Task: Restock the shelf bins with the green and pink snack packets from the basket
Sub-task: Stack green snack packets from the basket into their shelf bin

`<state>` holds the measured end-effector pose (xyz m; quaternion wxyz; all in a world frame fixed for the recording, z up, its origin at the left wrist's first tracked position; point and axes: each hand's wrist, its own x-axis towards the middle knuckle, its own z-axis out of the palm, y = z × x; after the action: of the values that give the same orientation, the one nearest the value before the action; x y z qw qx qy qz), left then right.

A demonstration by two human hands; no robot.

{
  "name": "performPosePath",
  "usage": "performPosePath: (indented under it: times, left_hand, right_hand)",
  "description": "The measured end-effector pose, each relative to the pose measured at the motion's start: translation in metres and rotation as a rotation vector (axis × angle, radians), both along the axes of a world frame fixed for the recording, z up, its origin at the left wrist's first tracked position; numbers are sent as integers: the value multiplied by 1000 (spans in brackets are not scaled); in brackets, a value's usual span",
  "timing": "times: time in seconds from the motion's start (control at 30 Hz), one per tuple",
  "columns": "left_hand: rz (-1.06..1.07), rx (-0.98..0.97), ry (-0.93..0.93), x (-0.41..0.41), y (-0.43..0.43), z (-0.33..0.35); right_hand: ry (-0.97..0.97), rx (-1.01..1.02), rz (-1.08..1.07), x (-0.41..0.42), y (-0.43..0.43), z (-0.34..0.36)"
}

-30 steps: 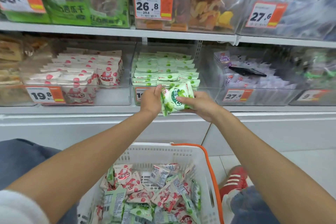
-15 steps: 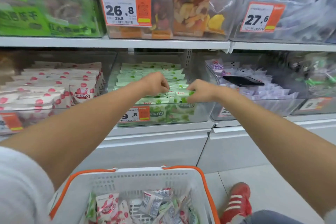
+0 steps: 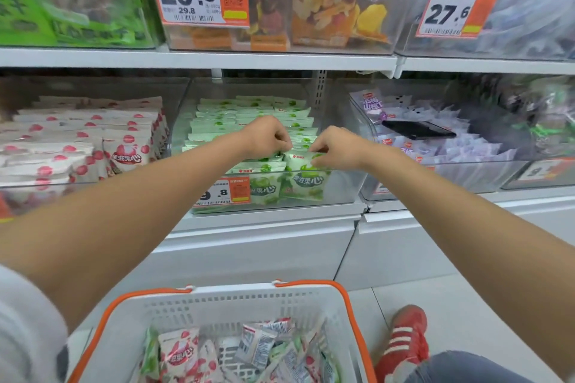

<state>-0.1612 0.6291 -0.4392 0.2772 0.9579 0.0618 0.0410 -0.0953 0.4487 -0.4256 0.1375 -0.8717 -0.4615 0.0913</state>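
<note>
Upright just inside the front wall of the green bin (image 3: 345,193), the green packet (image 3: 306,179) is held with its long axis vertical and its top edge directly under the fingers. That edge is pinched by the right hand (image 3: 337,146) at the right corner. The left hand (image 3: 269,137) is curled at the left corner, equally near. Left fingertip contact is hidden by knuckles, so that grip is judged, not seen. The basket (image 3: 236,294) below the bin is cut off by the frame, and its packets can't be counted.
</note>
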Motion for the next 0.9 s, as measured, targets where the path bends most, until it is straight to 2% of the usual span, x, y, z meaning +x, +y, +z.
performPosePath:
  times: [0.27,0.4,0.47,0.57,0.7,0.77,0.83,0.9]
  left_hand:
    - [15,-39,-50,-6,-2,-6]
    - [38,-47,-37,-9,-4,-9]
    - [52,-75,-55,-13,-4,-8]
    - [40,-102,-130,-22,-7,-7]
    - [27,-40,6,-29,-7,-16]
    - [65,-38,13,-32,-8,-17]
    - [123,-50,-68,-40,-14,-15]
    - [187,-33,-194,-55,-21,-11]
  right_hand:
    - [-5,-59,40,-5,12,-2]
    - [137,-49,-51,-6,9,-2]
    - [227,14,-94,-4,4,-3]
    - [184,173,-161,-6,1,-11]
    - [222,164,-211,-10,8,-18]
    - [251,146,-240,-11,10,-15]
    - [192,210,-270,-19,8,-11]
    - [40,369,-305,-37,5,-11]
